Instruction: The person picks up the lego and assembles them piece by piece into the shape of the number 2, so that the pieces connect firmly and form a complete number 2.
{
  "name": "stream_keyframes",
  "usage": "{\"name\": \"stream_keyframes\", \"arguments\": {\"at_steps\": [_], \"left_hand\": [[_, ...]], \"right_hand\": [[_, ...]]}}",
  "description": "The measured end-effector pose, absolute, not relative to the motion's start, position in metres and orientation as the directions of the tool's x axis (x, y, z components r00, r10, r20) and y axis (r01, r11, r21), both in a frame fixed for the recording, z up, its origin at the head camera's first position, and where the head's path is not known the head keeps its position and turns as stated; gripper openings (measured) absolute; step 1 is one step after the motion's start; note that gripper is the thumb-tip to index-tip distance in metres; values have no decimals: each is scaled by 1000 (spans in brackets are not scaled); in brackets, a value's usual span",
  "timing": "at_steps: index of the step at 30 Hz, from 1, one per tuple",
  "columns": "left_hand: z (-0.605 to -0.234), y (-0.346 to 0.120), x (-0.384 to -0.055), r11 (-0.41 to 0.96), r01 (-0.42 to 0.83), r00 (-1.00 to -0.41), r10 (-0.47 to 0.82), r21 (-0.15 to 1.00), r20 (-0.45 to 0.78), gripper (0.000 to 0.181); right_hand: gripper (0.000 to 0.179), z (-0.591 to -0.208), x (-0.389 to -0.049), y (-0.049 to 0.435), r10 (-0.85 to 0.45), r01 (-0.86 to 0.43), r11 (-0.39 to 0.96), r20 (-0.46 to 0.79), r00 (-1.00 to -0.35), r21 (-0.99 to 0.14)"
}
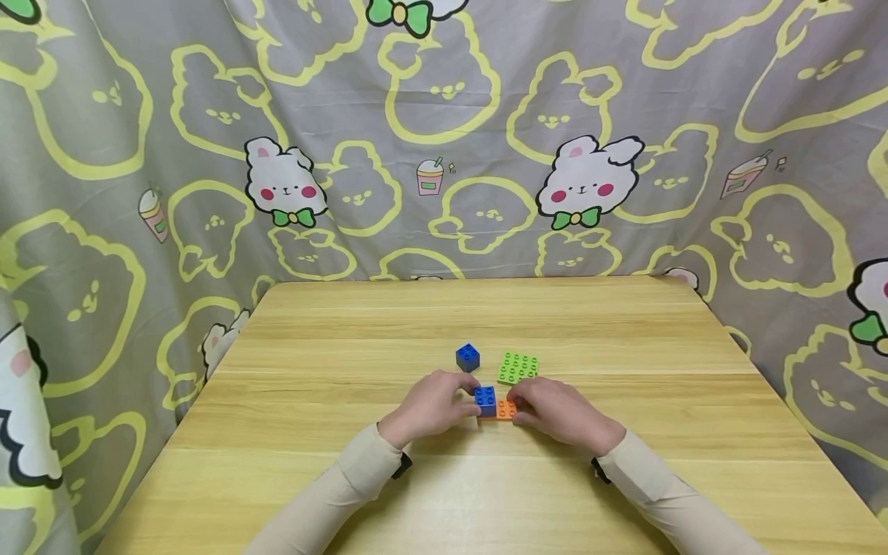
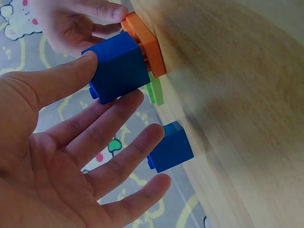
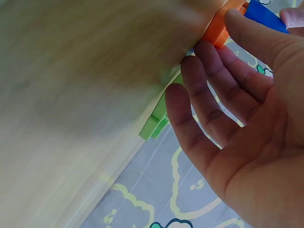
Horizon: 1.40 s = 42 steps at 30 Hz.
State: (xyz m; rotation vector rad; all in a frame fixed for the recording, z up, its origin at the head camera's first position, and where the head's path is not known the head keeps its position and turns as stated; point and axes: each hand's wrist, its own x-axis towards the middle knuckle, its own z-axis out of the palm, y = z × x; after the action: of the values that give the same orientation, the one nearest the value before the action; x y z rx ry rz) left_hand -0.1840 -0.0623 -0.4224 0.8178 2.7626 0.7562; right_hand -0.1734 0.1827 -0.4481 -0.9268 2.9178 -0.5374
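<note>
My left hand [image 1: 432, 405] pinches a blue toy building brick [image 1: 486, 401] between thumb and fingertips; its other fingers spread loosely in the left wrist view. The brick sits over the left part of an orange flat brick [image 1: 506, 410], and orange studs show along the seam between them in the left wrist view. The right hand [image 1: 565, 410] holds the orange brick's right end between thumb and fingers. Just beyond the hands lie a second blue brick [image 1: 468, 358], set at an angle, and a light green studded plate [image 1: 516, 368].
Everything lies on a wood-grain table [image 1: 333, 347]. A grey curtain [image 1: 472, 92] with yellow bear outlines and white rabbits hangs behind the table's far edge and along both sides. The green plate is close to the right hand's knuckles.
</note>
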Motion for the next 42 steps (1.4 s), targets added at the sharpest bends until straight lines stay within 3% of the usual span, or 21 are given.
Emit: {"name": "stream_keyframes", "arguments": {"at_steps": [42], "left_hand": [[-423, -59, -183, 718, 557, -790, 613, 416, -1, 40]], "right_hand": [[16, -447, -171, 180, -574, -568, 765, 80, -815, -304]]}}
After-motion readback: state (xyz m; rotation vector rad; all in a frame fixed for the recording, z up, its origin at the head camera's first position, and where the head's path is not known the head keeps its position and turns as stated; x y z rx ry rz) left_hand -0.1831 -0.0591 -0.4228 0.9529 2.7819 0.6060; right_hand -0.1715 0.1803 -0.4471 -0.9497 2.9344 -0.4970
